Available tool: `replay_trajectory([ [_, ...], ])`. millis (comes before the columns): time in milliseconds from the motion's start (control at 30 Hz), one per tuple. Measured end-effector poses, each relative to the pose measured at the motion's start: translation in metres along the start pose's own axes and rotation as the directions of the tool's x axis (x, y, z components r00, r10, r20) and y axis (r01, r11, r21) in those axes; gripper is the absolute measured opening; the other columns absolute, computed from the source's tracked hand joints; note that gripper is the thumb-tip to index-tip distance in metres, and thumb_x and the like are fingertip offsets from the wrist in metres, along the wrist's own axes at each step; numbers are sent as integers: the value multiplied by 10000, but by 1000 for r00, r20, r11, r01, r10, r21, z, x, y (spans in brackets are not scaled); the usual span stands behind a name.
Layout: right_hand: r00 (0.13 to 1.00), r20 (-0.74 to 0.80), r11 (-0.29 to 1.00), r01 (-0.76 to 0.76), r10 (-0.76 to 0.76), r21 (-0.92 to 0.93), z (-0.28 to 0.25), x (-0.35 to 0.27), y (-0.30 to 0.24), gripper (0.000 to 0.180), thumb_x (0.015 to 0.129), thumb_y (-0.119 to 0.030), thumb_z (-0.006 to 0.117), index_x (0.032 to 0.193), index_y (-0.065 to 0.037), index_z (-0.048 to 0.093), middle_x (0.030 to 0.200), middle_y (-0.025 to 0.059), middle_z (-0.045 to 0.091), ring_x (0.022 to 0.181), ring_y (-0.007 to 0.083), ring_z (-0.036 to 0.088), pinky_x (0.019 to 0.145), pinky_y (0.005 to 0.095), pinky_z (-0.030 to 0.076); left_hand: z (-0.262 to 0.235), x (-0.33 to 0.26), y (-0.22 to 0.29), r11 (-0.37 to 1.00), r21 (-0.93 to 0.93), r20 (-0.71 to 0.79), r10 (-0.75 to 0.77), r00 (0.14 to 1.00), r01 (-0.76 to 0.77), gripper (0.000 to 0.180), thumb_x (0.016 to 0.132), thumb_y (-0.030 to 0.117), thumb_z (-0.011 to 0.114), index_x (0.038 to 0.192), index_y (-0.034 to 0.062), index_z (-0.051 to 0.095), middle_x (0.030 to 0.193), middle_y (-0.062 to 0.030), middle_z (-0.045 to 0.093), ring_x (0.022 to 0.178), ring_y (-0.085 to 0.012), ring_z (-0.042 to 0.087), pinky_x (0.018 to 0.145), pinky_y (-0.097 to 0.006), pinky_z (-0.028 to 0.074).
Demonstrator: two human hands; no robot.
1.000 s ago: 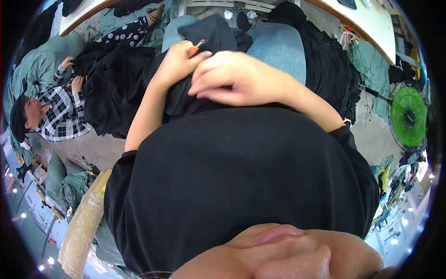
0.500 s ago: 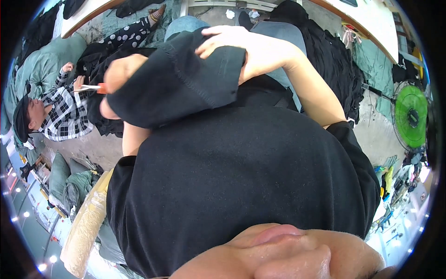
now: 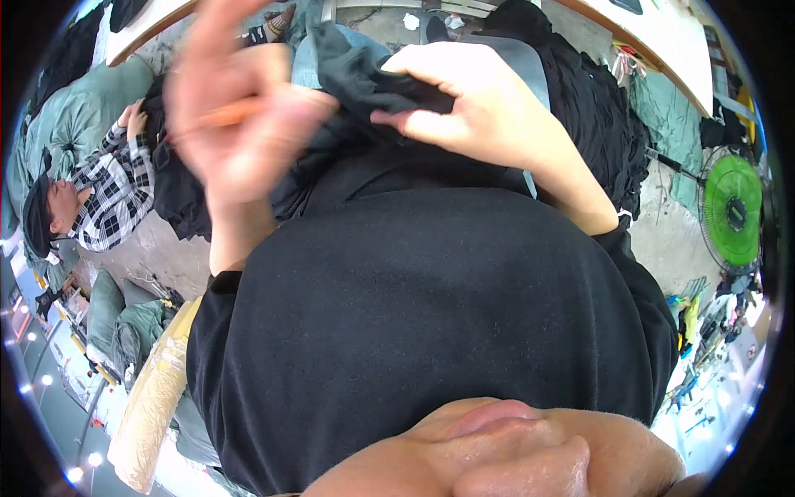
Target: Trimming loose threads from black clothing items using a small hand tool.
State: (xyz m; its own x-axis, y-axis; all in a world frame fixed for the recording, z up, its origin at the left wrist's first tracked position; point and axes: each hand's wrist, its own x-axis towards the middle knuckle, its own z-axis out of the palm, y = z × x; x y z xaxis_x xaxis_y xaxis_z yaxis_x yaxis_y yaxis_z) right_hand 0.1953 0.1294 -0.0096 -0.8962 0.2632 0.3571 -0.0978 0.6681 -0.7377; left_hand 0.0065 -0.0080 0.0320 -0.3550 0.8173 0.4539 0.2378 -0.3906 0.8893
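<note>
My left hand (image 3: pixel 248 124) is raised at the upper left, smeared by motion, with its fingers partly spread. The orange handle of the thread snips (image 3: pixel 232 113) shows across its palm, held by the thumb; the metal blades cannot be made out. A bunched black garment (image 3: pixel 360 79) lies over my lap. My right hand (image 3: pixel 480 103) grips its edge between thumb and fingers, with the fingertips partly hidden in the folds.
At the left sits a person in a checked shirt (image 3: pixel 116 195), hands on dark cloth. Black cloth (image 3: pixel 584 124) is heaped to my right, near a green fan (image 3: pixel 733 211). Table edges (image 3: pixel 654 50) stand at both far corners. A plastic-wrapped roll (image 3: pixel 153 406) is at lower left.
My left hand has let go of the garment and swung up and away, keeping the snips. The garment, spread out before, has dropped into a bunch in my right hand.
</note>
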Motion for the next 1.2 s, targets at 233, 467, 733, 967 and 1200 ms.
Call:
replay_trajectory([
  [233,1000,24,988,9,-13,154,-19,2,-1,439,829,-168,811,1180,-16,596,1071,145,654,1006,302,677,912,361,547,-1,3,-23,885,444,408,-60,911,-141,163,863,16,784,1017,-16,741,826,-62,690,673,-143,588,628,-256,447],
  [467,995,-65,988,-67,77,142,-24,-7,17,202,890,-133,787,1016,-25,673,930,80,694,847,200,685,772,299,546,-7,12,-18,899,397,287,69,955,-184,159,837,29,795,992,30,761,834,-75,696,739,-196,663,661,-292,510],
  [733,755,-496,859,510,-430,32,-6,11,30,95,927,-77,743,937,0,688,793,7,592,721,114,569,657,250,445,14,6,12,847,521,227,-19,974,-105,387,761,26,858,1138,8,772,1142,-77,684,633,-44,438,612,-181,372],
  [967,998,-68,976,19,-4,219,-31,-7,-1,191,939,-165,647,842,-18,573,734,96,506,639,244,505,621,348,441,15,7,-18,815,523,367,47,929,-248,209,806,23,805,1011,31,764,1010,-103,732,881,-232,730,769,-304,579],
  [1200,995,-73,976,81,-68,200,-35,-8,-7,197,919,-162,665,821,-28,561,709,92,478,609,230,479,580,339,424,17,5,-26,912,395,427,-75,901,-111,249,806,-4,780,1054,15,758,1073,-132,751,1012,-262,721,893,-333,553],
])
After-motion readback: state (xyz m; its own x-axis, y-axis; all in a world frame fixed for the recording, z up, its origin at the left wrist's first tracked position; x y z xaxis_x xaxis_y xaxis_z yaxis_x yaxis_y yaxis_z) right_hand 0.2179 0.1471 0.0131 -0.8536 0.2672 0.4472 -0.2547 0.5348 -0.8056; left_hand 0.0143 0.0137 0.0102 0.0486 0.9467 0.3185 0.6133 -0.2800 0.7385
